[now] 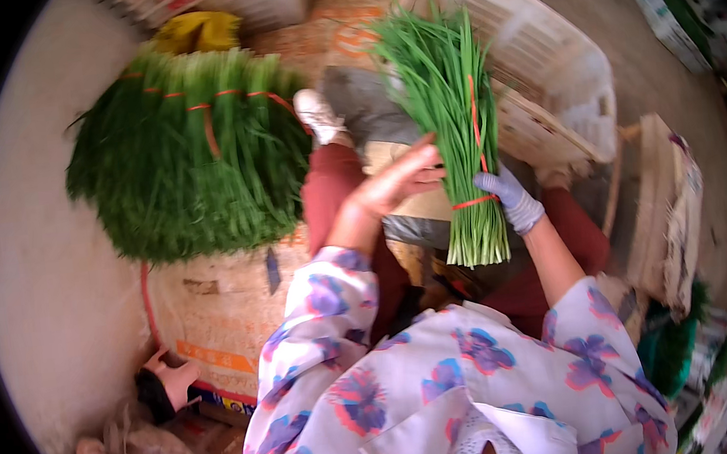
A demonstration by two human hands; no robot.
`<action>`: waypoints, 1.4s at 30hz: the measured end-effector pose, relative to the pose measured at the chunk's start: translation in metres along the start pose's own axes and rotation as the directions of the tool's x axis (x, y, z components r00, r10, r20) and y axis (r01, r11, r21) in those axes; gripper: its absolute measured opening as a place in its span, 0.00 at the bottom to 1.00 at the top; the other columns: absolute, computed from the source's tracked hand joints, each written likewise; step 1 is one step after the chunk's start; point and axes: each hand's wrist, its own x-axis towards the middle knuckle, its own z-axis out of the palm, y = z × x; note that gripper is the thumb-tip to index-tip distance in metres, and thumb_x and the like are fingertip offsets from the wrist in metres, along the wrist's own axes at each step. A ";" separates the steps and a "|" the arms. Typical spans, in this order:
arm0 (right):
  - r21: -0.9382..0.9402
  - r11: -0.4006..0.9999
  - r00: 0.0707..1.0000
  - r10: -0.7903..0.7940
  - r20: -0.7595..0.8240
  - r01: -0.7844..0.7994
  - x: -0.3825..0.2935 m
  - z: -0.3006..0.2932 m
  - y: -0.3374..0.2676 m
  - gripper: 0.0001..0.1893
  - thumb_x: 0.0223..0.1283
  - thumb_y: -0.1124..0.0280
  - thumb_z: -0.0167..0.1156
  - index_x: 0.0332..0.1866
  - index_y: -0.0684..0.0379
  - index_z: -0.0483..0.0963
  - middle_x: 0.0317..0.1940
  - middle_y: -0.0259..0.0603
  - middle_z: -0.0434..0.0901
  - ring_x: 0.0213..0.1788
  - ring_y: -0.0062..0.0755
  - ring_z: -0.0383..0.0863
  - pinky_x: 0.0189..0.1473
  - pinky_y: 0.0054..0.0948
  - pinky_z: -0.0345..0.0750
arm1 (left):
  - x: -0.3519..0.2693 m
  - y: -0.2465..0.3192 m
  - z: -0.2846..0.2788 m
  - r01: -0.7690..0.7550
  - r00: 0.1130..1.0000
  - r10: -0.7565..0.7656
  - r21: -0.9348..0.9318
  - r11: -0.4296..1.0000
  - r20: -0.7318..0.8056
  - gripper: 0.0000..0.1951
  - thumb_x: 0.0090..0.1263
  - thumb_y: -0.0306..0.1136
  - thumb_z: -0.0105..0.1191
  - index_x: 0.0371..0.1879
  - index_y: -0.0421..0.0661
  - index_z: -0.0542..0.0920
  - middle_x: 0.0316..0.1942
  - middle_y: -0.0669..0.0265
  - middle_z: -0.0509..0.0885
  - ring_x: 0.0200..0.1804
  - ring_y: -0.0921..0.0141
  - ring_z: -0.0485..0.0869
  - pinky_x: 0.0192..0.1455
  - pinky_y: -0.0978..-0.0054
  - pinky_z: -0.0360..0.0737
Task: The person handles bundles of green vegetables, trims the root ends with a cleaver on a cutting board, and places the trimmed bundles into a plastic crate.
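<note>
A bundle of green garlic chives (458, 119) hangs before me, its leaves pointing away and its pale cut ends towards me. A red tie (474, 202) circles it near the cut ends, and another red strip runs up along the leaves. My right hand (510, 198), in a striped knit glove, grips the bundle from the right beside the tie, thumb on top. My bare left hand (407, 173) is at the left side of the leaves, slightly blurred, with its fingers apart. Whether its fingertips touch the leaves is hard to tell.
A big pile of chive bundles (199, 157) with red ties lies at the left, against the wall (43, 244). A white plastic crate (576, 88) stands at the front right. Near my right knee is a wooden stool (655, 218); a pink stool (171, 380) sits at lower left.
</note>
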 end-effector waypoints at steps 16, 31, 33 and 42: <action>0.506 0.817 0.899 0.035 0.436 -0.277 -0.031 -0.007 -0.014 0.41 0.50 0.44 0.63 0.63 0.65 0.67 0.52 0.50 0.79 0.52 0.43 0.81 0.57 0.40 0.77 | 0.033 -0.016 0.013 -0.048 0.999 0.045 -0.225 0.973 -0.018 0.46 0.56 0.68 0.55 0.68 0.47 0.64 0.63 0.60 0.72 0.63 0.60 0.73 0.65 0.56 0.70; -0.597 0.696 0.730 -0.635 -0.252 0.399 0.010 -0.002 -0.115 0.13 0.59 0.77 0.60 0.50 0.60 0.75 0.43 0.39 0.81 0.46 0.32 0.79 0.50 0.32 0.76 | 0.050 -0.014 0.022 -0.391 0.891 0.259 -0.337 0.856 -0.373 0.30 0.65 0.41 0.59 0.63 0.38 0.66 0.54 0.57 0.78 0.54 0.64 0.79 0.58 0.64 0.78; -0.908 0.175 0.543 -0.837 0.066 0.380 0.014 0.009 -0.165 0.09 0.58 0.75 0.60 0.43 0.57 0.78 0.39 0.40 0.82 0.44 0.36 0.79 0.47 0.33 0.76 | 0.048 -0.016 0.025 -0.364 0.895 0.255 -0.267 0.893 -0.366 0.31 0.64 0.40 0.61 0.63 0.38 0.66 0.54 0.58 0.78 0.54 0.64 0.79 0.58 0.65 0.77; -0.554 -0.757 0.737 -0.147 0.660 0.346 0.062 0.049 -0.293 0.09 0.56 0.60 0.60 0.36 0.52 0.80 0.31 0.37 0.80 0.37 0.39 0.79 0.40 0.39 0.74 | 0.049 -0.023 0.037 -0.316 0.921 0.283 -0.089 0.945 -0.267 0.28 0.61 0.36 0.64 0.59 0.38 0.71 0.52 0.61 0.79 0.53 0.67 0.78 0.57 0.68 0.75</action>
